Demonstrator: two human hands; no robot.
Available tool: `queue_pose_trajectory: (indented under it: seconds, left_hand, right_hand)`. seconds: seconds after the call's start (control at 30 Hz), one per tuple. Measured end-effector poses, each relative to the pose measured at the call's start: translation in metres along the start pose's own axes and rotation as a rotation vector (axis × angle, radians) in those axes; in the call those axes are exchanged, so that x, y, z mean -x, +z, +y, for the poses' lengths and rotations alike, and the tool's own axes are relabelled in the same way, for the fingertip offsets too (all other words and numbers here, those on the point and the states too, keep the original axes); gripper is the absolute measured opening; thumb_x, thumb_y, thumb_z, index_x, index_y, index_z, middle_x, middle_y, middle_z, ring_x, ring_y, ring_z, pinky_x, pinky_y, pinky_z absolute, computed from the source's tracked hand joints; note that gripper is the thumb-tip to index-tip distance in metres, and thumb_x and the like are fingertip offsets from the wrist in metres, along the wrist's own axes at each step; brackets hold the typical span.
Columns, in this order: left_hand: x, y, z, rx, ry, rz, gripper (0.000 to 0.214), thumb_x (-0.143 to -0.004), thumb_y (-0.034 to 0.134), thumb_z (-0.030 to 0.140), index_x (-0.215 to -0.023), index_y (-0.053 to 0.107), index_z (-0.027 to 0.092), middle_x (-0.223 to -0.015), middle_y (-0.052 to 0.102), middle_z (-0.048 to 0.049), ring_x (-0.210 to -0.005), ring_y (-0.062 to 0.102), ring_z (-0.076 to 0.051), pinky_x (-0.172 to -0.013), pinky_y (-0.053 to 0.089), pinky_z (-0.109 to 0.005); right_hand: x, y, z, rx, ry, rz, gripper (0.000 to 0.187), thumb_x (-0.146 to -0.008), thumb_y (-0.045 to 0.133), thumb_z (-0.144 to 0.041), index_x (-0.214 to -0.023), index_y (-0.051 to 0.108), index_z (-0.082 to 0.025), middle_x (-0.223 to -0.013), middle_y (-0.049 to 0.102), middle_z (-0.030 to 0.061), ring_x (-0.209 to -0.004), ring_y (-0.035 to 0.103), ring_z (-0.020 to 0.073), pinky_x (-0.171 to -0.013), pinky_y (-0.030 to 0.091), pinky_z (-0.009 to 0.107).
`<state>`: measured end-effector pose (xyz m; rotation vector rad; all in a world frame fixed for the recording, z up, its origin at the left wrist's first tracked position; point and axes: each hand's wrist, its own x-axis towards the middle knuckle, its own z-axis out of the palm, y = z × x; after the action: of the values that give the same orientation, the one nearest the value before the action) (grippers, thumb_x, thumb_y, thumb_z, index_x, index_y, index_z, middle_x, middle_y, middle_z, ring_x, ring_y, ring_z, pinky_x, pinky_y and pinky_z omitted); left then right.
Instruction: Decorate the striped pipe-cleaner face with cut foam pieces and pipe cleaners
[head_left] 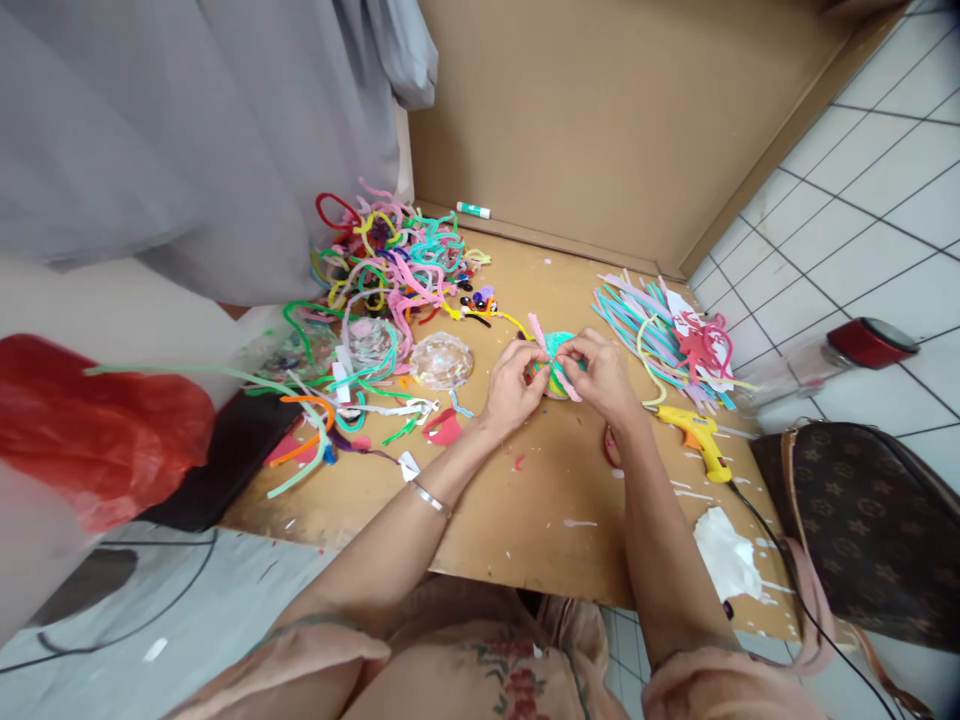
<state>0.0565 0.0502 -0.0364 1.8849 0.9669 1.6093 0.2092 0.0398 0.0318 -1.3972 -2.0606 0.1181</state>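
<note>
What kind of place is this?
Likely a home craft corner: a board on tiled floor, heaps of pipe cleaners, a glue gun, and the left hand and right hand pinching a colourful piece.

A low wooden board (525,500) carries a tangled pile of pipe cleaners (390,260) far left, two clear plastic domes (441,360) just nearer, straight pipe cleaners (645,320) far right, a yellow glue gun (697,435) right, and crumpled white paper (724,565) near right.
</note>
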Motion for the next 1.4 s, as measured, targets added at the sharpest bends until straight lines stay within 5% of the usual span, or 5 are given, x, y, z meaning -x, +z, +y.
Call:
queue_pose_trajectory:
  seconds: [0.37, 1.03, 1.4]
  left_hand:
    - [-0.004, 0.004, 0.002, 0.017, 0.019, -0.003, 0.005, -0.086, 0.059, 0.020, -0.089, 0.062, 0.019, -0.095, 0.065, -0.0058, -0.090, 0.060, -0.019, -0.080, 0.050, -0.033]
    - [-0.015, 0.014, -0.001, 0.023, -0.057, -0.027, 0.010, -0.079, 0.063, 0.016, -0.088, 0.064, 0.019, -0.095, 0.064, -0.0051, -0.087, 0.059, -0.017, -0.077, 0.051, -0.031]
    - [-0.020, 0.019, 0.002, 0.026, -0.053, -0.061, 0.011, -0.077, 0.062, 0.013, -0.086, 0.064, 0.018, -0.094, 0.063, -0.0055, -0.089, 0.059, -0.017, -0.080, 0.052, -0.032]
  right_hand:
    - [-0.006, -0.007, 0.003, 0.052, -0.010, -0.081, 0.016, -0.083, 0.055, -0.019, -0.081, 0.071, -0.019, -0.082, 0.063, 0.0060, -0.074, 0.057, 0.0196, -0.072, 0.037, 0.032]
    - [0.000, -0.011, 0.014, -0.210, 0.061, -0.042, 0.020, -0.086, 0.054, -0.023, -0.087, 0.073, -0.018, -0.076, 0.060, 0.0037, -0.071, 0.056, 0.0176, -0.068, 0.041, 0.030]
    - [0.002, -0.011, 0.016, 0.014, 0.043, 0.019, 0.012, -0.081, 0.052, -0.017, -0.078, 0.063, -0.020, -0.076, 0.060, 0.0049, -0.073, 0.054, 0.0202, -0.069, 0.039, 0.031]
